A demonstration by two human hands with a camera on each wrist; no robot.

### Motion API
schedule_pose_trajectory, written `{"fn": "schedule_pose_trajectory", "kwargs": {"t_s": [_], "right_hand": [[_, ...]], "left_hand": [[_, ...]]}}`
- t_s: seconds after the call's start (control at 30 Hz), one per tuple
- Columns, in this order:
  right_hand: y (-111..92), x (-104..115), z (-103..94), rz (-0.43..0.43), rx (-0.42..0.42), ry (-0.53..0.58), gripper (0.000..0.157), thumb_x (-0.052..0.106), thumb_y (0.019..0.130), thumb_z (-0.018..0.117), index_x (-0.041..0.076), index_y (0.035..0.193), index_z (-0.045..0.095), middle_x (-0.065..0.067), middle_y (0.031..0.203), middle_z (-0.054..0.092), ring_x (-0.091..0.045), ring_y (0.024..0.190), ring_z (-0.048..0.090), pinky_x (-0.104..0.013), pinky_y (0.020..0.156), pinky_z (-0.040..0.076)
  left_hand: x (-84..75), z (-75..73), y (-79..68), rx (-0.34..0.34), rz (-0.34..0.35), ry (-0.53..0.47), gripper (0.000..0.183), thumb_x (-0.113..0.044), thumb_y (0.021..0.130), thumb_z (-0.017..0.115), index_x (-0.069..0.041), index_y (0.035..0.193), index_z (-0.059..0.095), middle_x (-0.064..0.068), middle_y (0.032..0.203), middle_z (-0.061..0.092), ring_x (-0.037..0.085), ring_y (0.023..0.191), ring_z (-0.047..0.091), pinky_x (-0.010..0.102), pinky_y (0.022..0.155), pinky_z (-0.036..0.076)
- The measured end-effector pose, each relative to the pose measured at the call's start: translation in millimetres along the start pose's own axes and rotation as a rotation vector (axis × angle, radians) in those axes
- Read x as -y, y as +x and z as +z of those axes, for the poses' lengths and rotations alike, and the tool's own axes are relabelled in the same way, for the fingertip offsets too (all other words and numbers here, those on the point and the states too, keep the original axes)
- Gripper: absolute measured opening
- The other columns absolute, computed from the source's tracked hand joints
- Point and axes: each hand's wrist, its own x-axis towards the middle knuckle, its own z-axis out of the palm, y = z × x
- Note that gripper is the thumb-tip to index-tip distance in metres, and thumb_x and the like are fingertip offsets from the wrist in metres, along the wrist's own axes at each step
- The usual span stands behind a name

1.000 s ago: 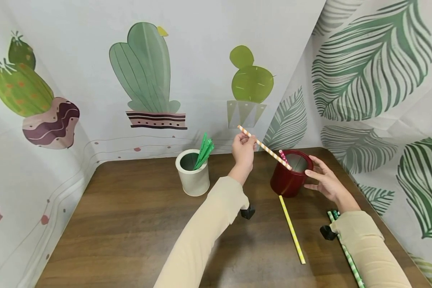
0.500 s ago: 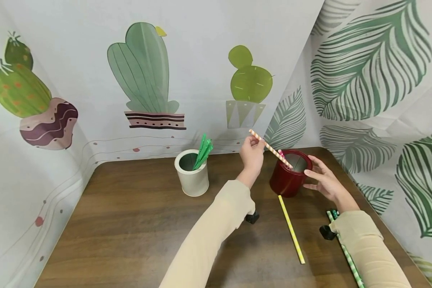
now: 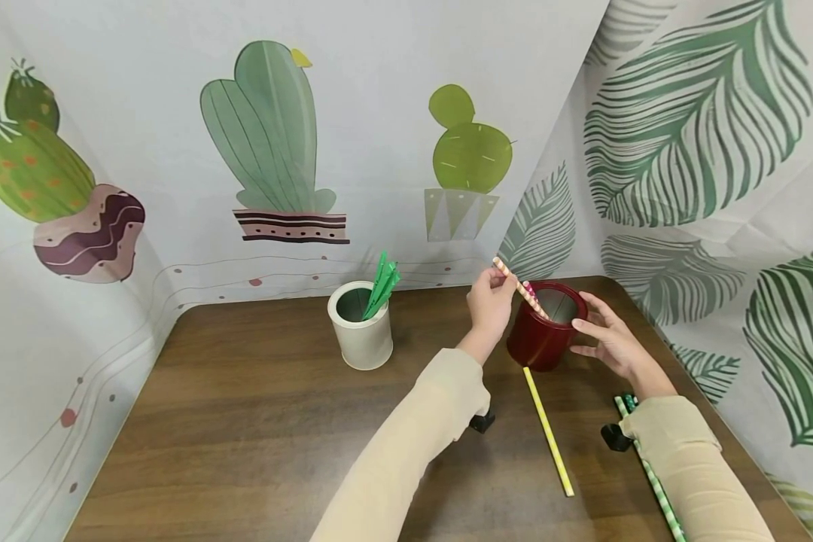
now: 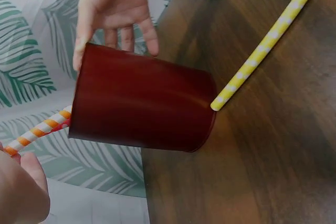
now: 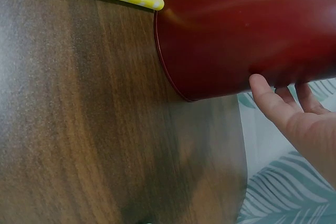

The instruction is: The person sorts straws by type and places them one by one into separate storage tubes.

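My left hand pinches an orange-and-white striped paper straw near its upper end. The straw slants down to the right, its lower end inside the mouth of a dark red cylindrical cup. A pink straw with white dots leans in the same cup. Around the cup's right side lies my right hand, fingers spread, the thumb and fingertips touching the rim and wall. In the right wrist view, several fingertips meet the red wall. A yellow straw with white dots lies before the cup.
A cream cup holding flat bright green sticks stands left of my left hand. Green-striped straws lie under my right forearm. A wall cloth with printed plants rises behind the brown wooden table.
My left hand has moved right and slightly down with the orange-and-white straw, closer to the red cup, so the straw reaches deeper into it. My right hand stays at the cup.
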Motion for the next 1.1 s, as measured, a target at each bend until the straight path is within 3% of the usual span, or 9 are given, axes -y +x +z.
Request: {"fn": "schedule_pose_trajectory", "kwargs": {"t_s": [0.2,0.63,0.8,1.1], "right_hand": [[0,0,0.1,0.004,-0.002,-0.002,0.059,0.009,0.089,0.05,0.027,0.138,0.023,0.004,0.117,0.035,-0.003,0.095,0.051,-0.039,0.073,0.05],[1,-2,0.4,0.012,-0.005,0.003,0.059,0.009,0.089,0.05,0.027,0.138,0.023,0.005,0.117,0.035,-0.003,0.095,0.05,-0.041,0.074,0.05],[1,-1,0.9,0.014,-0.007,0.001,0.061,0.01,0.088,0.051,0.025,0.139,0.021,0.005,0.116,0.035,-0.003,0.095,0.05,-0.042,0.075,0.049],[1,-1,-1.2,0.008,-0.002,0.012,0.058,0.009,0.088,0.051,0.027,0.136,0.025,0.005,0.117,0.036,-0.003,0.094,0.051,-0.041,0.073,0.05]], "left_hand": [[5.5,4.0,-7.9,0.028,0.01,0.072,0.013,-0.017,0.08,0.064,-0.006,0.086,0.063,0.005,0.081,0.067,0.013,0.075,0.064,0.015,0.063,0.045],[12.3,10.8,-18.1,0.099,-0.014,0.176,0.014,-0.025,0.079,0.065,-0.012,0.085,0.066,0.0,0.077,0.067,0.008,0.072,0.058,0.017,0.062,0.041],[15.6,9.8,-22.3,0.141,-0.045,0.179,0.016,-0.027,0.079,0.065,-0.012,0.085,0.066,0.001,0.077,0.066,0.008,0.073,0.057,0.017,0.062,0.041],[23.1,7.0,-20.8,0.152,-0.03,0.164,0.015,-0.027,0.078,0.066,-0.014,0.085,0.066,-0.001,0.078,0.067,0.008,0.074,0.058,0.018,0.063,0.041]]}}
